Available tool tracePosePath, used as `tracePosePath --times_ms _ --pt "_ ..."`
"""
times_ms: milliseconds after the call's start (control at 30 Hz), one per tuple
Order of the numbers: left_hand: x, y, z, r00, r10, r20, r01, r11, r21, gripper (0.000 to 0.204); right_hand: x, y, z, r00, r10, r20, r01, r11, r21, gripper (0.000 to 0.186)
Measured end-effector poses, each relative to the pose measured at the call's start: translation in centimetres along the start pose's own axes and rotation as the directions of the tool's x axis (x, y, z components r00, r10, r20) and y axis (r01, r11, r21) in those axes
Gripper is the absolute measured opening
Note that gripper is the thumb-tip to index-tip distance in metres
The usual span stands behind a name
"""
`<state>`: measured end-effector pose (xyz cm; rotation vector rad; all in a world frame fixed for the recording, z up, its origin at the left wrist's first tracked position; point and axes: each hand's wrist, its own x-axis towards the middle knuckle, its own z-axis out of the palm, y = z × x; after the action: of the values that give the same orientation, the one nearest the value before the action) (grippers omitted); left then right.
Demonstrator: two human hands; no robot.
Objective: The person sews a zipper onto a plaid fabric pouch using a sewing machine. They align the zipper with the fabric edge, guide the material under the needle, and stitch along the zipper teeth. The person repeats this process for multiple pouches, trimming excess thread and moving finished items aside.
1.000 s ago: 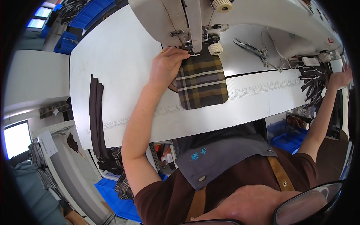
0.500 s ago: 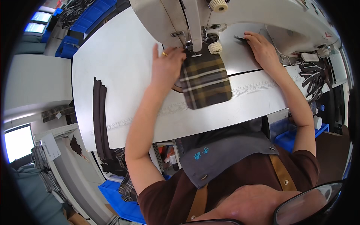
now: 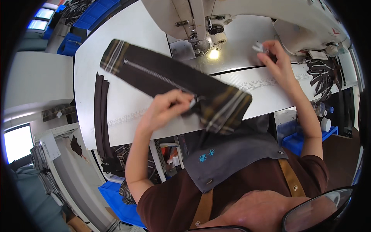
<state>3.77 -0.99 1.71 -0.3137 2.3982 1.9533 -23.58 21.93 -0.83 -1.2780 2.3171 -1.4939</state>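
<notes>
A long dark fabric piece (image 3: pixel 166 63) with a zipper along its middle and plaid ends slants across the table. My left hand (image 3: pixel 164 110) is closed on its near edge, and the near plaid end (image 3: pixel 228 112) is raised and blurred by motion. My right hand (image 3: pixel 279 60) is closed around small metal thread snips (image 3: pixel 261 48), whose shape is smeared, above the table to the right of the needle area. Behind the fabric, the sewing machine's presser foot (image 3: pixel 199 40) has no cloth under it, and a lamp lights the metal plate.
The white sewing machine (image 3: pixel 247 7) spans the back. Folded dark strips (image 3: pixel 101 116) lie along the table's left side. A bundle of zipper strips (image 3: pixel 324 77) lies at the right. A ruler scale (image 3: pixel 255 84) runs along the front. Blue bins (image 3: pixel 119 205) stand below the table.
The fabric piece has come out from under the presser foot, toward me and left, unfolded to its length with the zipper showing. My left hand moved nearer; my right hand shifted slightly right and nearer.
</notes>
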Motion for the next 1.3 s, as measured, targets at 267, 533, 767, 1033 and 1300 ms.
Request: tracePosePath --times_ms 267,533,767,1033,1300 --pt "-4.0 -1.9 2.6 0.991 0.103 -0.081 -0.114 0.983 -0.142 0.008 2.1 -7.1 5.1 0.646 -0.587 0.487 0.737 0.645 -0.2 0.025" --pt "-4.1 -1.9 3.0 0.985 0.146 -0.088 -0.162 0.961 -0.226 0.006 1.5 -6.6 6.3 0.705 -0.464 0.537 0.676 0.669 -0.309 0.025" --pt "-4.3 -2.1 3.6 0.957 0.254 -0.143 -0.259 0.966 -0.015 0.01 0.7 -5.0 8.4 0.8 -0.464 0.381 0.512 0.858 -0.03 0.025" --pt "-6.8 -4.4 9.8 0.736 0.596 -0.321 -0.187 0.635 0.749 0.032 -0.5 -1.8 3.2 0.844 -0.482 0.234 0.533 0.704 -0.469 0.027" --pt "-6.0 -4.7 10.5 0.669 0.606 -0.431 -0.171 0.69 0.703 0.038 -9.0 -7.1 8.8 0.569 -0.727 0.384 0.809 0.577 -0.108 0.039"
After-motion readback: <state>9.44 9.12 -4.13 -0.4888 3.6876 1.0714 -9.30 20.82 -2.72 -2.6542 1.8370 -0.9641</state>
